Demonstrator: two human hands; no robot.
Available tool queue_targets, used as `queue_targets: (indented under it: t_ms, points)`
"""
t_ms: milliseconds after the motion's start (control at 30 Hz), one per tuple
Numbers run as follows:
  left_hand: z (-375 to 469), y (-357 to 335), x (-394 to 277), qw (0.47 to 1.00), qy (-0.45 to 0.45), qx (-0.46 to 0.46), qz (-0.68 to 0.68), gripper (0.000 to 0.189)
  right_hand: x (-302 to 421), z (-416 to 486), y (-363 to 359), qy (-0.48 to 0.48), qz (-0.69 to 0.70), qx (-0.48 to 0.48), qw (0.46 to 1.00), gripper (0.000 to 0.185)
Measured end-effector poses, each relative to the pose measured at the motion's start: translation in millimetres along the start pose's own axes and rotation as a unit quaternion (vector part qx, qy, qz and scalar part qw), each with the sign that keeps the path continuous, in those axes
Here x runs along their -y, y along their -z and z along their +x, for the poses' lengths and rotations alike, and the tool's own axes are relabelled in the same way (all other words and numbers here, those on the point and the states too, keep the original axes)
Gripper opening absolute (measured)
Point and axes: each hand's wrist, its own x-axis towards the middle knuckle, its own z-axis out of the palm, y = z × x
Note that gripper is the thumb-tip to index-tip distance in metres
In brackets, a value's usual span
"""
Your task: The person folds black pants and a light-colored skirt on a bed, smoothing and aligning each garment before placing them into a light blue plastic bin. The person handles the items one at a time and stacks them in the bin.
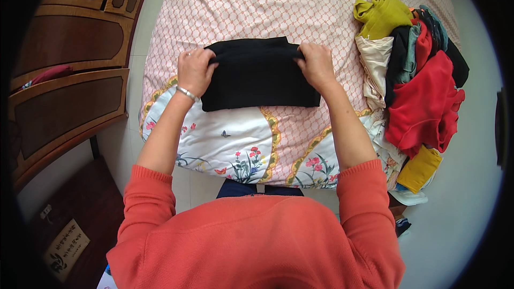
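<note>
A black garment (261, 76), folded into a wide rectangle, lies on the patterned bedspread (245, 4) before me. My left hand (195, 70) grips its upper left edge between thumb and fingers; a ring and a silver bracelet show on that side. At the opposite end, my right hand (317, 64) pinches the upper right edge. A flap of the cloth rises to a corner along the far side, just left of my right hand. The fingertips of both hands are partly hidden by the dark fabric.
Crumpled clothes, among them a red garment (421, 108), a yellow-green one (383, 16) and a cream one (375, 68), are heaped at the right. Below them sits a folded yellow cloth (419, 168). A wooden cabinet (72, 36) with a partly open drawer (72, 108) stands left.
</note>
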Motion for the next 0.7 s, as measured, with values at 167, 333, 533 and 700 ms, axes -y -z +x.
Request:
queue_targets:
  t_ms: [167,333,533,700]
  points:
    - [28,-16,-13,0.988,0.108,-0.011,0.108,0.043,-4,21,-10,-0.076,-0.058,-0.083,0.992,0.027]
    - [-9,-55,-65,0.998,-0.013,-0.054,0.012,0.057,14,-57,-27,-0.135,0.027,-0.221,0.966,0.034]
    - [-29,-91,-81,0.988,0.009,0.156,0.018,0.064,53,-147,-57,-0.542,0.647,-0.09,0.528,0.053]
    - [-26,-92,-85,0.995,0.017,0.083,-0.054,0.062,38,-115,-77,-0.501,0.809,-0.099,0.29,0.063]
